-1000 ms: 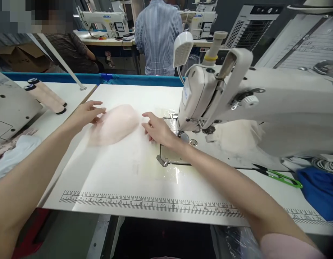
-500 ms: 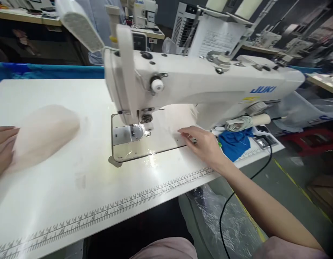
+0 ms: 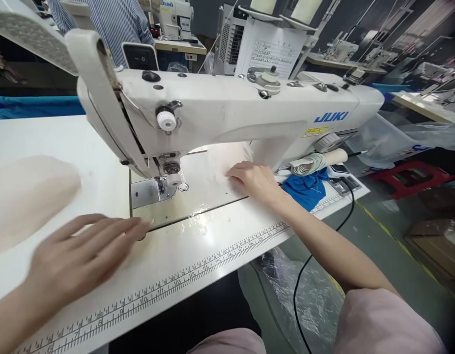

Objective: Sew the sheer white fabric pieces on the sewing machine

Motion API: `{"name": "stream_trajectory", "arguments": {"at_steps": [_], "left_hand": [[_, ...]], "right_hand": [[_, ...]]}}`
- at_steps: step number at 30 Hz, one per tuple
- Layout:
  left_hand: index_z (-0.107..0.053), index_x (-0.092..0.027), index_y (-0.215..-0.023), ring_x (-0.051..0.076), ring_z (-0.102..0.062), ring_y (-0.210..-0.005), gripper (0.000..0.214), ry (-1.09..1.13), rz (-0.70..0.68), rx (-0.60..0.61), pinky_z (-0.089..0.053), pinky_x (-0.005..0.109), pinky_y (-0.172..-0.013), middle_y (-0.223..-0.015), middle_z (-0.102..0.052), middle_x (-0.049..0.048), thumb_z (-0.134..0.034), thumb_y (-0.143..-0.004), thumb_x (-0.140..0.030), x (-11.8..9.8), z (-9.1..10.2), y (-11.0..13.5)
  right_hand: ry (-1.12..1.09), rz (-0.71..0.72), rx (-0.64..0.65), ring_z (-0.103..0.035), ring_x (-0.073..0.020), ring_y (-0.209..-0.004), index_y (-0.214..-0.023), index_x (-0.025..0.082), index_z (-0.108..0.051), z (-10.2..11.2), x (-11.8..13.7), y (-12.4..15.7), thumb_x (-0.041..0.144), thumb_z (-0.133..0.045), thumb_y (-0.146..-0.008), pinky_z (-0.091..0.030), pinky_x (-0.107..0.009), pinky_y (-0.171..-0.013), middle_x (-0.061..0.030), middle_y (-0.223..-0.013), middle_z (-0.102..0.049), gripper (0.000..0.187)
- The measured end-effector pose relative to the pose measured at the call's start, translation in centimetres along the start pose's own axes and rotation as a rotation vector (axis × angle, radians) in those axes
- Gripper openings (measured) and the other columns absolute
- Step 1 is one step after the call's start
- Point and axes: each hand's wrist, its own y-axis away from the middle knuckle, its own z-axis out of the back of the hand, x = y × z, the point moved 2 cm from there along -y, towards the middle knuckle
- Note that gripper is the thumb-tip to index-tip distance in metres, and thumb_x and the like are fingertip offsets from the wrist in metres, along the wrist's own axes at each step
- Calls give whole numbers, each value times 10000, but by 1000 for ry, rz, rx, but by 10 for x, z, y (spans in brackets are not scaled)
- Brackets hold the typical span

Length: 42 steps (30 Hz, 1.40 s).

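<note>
Two bare hands are out over the smooth white sewing table [image 3: 198, 250], whose near edge carries a printed ruler strip [image 3: 168, 287]. Your left hand [image 3: 76, 260] lies nearest you, blurred, palm down with fingers spread and loose, closed on nothing; its fingertips reach the front corner of the shiny metal bed plate [image 3: 183, 206]. To its left, a little apart from it, the pale pink fabric piece [image 3: 26, 196] rests flat on the table, soft and rounded like a leaf. Your right hand [image 3: 255, 179] sits farther in, under the arm of the white Juki sewing machine [image 3: 231, 110], fingers curled down on a cream cloth [image 3: 216, 167] lying on the bed; whether it pinches the cloth or only presses it, you cannot tell. Just right of that hand a crumpled blue cloth [image 3: 304, 189] lies beside a coiled cord [image 3: 308, 164]. Beyond the machine stands a person in a striped shirt [image 3: 117, 22] near another machine.
</note>
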Motion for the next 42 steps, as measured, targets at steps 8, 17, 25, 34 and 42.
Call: {"name": "stream_trajectory", "arguments": {"at_steps": [8,17,25,34,42], "left_hand": [[-645,-139,-1145,231,-664,-1075,259,22,-74,104,-530,385,-894,-1189,-701,82,-448,-979,-164,-45,-78,-112],[-578,-89,-1272,275,-543,-1282,373,15,171,280,-457,419,-1056,-1382,-567,155,-493,-985,-311,-31,-122,-141],[-574,-136,-1271,254,-530,-1285,326,82,206,252,-445,409,-1042,-1387,-571,109,-430,-989,-210,-29,-106,-129],[-588,-167,-750,113,-518,-612,420,1025,973,186,-434,250,-598,-672,-574,-11,-430,-976,-484,-49,-20,-53],[-593,-152,-799,93,-515,-691,258,1465,1006,203,-447,218,-646,-739,-561,-18,-616,-903,-387,-50,-15,-45]], "right_hand": [[-298,-143,-118,-613,-160,-643,-1015,210,-745,5,-9,-5,174,-547,-902,-362,-263,-606,-42,-786,-728,231],[-655,-119,7,-455,-88,-478,-655,170,-632,37,5,16,321,-682,-836,-321,-225,-501,38,-521,-551,241],[-1187,-5,452,-250,-48,-485,-522,184,-368,27,78,51,491,-792,-714,-184,-210,-433,93,-488,-319,558],[-1123,132,-95,-235,-56,-478,-526,191,-258,7,115,34,436,-712,-840,-197,-238,-461,80,-500,-273,604],[-1059,270,-84,-275,-67,-479,-516,196,-262,-4,141,25,524,-743,-786,-223,-257,-474,75,-484,-333,642]]}}
